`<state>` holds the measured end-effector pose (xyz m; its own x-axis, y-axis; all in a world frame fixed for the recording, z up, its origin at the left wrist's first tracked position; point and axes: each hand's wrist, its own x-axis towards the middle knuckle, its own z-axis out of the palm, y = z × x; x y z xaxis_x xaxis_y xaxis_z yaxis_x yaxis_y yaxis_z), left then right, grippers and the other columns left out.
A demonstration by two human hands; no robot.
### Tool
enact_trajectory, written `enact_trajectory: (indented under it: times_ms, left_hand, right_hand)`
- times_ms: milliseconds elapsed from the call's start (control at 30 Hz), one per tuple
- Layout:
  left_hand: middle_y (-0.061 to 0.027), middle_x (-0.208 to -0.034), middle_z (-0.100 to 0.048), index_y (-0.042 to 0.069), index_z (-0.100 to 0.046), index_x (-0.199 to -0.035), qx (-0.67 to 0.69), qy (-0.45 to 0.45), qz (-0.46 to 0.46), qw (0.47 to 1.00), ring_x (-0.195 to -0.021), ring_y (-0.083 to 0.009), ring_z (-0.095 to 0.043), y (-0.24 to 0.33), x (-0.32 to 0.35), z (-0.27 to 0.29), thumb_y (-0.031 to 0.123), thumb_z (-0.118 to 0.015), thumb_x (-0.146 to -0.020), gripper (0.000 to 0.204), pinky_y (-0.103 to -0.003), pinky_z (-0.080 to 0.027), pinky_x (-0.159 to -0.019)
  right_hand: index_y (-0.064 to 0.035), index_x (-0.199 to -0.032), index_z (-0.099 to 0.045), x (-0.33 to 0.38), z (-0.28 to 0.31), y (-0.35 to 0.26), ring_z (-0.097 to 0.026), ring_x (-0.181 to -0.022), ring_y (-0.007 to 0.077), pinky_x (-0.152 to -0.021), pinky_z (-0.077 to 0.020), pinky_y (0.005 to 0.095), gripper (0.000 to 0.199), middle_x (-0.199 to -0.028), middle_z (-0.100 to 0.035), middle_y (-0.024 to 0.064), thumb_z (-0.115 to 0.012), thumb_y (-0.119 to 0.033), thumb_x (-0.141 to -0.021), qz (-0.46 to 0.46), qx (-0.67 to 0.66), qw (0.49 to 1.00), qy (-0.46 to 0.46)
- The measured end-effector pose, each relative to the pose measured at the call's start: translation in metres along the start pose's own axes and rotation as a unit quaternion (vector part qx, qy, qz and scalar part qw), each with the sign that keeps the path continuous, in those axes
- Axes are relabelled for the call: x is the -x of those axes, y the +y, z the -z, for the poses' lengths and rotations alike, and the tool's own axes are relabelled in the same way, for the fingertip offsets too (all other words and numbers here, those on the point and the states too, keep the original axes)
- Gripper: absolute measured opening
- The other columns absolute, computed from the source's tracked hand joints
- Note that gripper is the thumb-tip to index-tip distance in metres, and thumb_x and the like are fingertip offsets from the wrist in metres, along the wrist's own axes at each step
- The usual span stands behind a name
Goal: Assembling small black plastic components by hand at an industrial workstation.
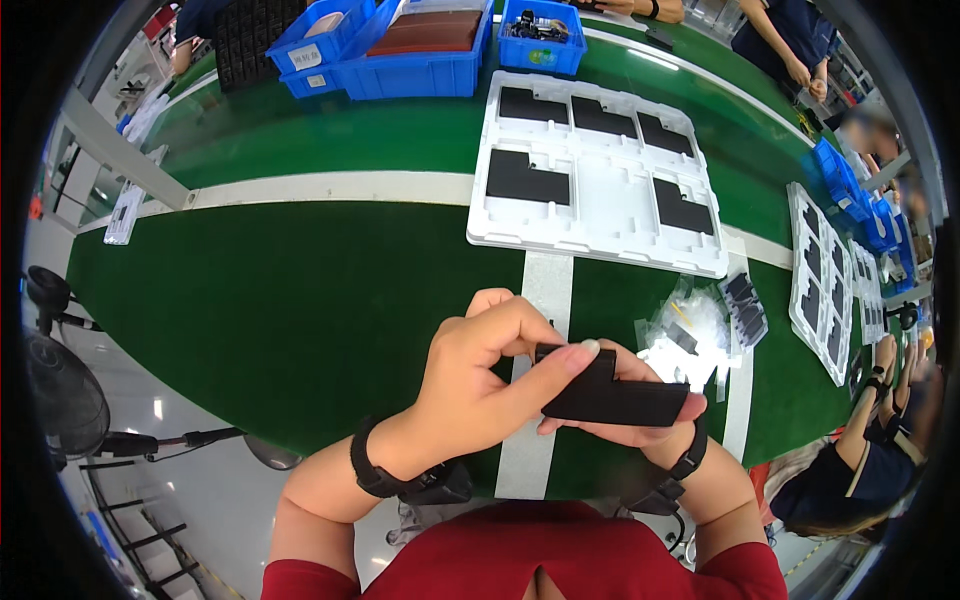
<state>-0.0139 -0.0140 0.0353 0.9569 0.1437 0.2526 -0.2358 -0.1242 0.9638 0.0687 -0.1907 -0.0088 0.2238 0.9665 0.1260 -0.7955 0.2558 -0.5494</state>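
Note:
Over the near part of the green table I hold a flat black L-shaped part in both hands. My left hand is closed on its upper left end, thumb lying on the top. From behind and below, my right hand grips the longer arm, with a fingertip showing at its right end. Most of the right fingers are hidden by the part. Beyond my hands lies a white moulded tray with several black L-shaped parts in its pockets; its lower middle pocket holds none.
Clear plastic bags lie right of my hands, beside a dark patterned sheet. Blue bins and a small blue bin stand at the back. Another white tray is farther right. Co-workers sit at the right, one in dark clothing.

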Motion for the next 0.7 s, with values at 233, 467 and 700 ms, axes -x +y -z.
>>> enact_trajectory:
  times_ms: [233,467,700]
  left_hand:
    - [-0.0057,-0.06,-0.061,0.002,-0.06,-0.084,0.015,0.048,0.038,0.998,-0.059,-0.0111,-0.054,0.007,-0.006,-0.001,0.011,-0.051,-0.089,0.014,-0.025,-0.039,-0.071]
    - [-0.0077,-0.081,-0.062,0.001,-0.055,-0.097,0.026,0.071,0.025,0.997,-0.076,-0.0105,-0.056,-0.001,-0.004,0.014,0.016,-0.038,-0.096,0.023,-0.024,-0.042,-0.069]
    - [-0.0079,-0.085,-0.058,0.003,-0.057,-0.082,-0.12,-0.055,0.053,0.99,-0.081,-0.025,-0.055,-0.024,0.004,0.031,0.007,-0.054,-0.084,0.006,-0.032,-0.042,-0.076]
  right_hand:
    - [-0.0089,-0.125,-0.038,-0.002,0.0,-0.001,-0.035,-0.123,0.0454,-0.096,-0.0368,0.051,0.095,-0.139,-0.025,0.024,-0.052,-0.079,-0.062,-0.001,0.019,1.0,-0.007]
    - [0.0001,-0.137,-0.02,0.001,0.008,0.0,-0.038,-0.122,0.0421,-0.094,-0.039,0.0458,0.122,-0.139,-0.022,0.0295,-0.05,-0.084,-0.055,0.032,-0.057,0.997,-0.028]
    - [0.0023,-0.14,-0.012,-0.001,0.008,0.002,-0.036,-0.124,0.0407,-0.097,-0.0344,0.0422,0.13,-0.136,-0.026,0.0335,-0.044,-0.089,-0.053,0.065,-0.106,0.99,-0.064]
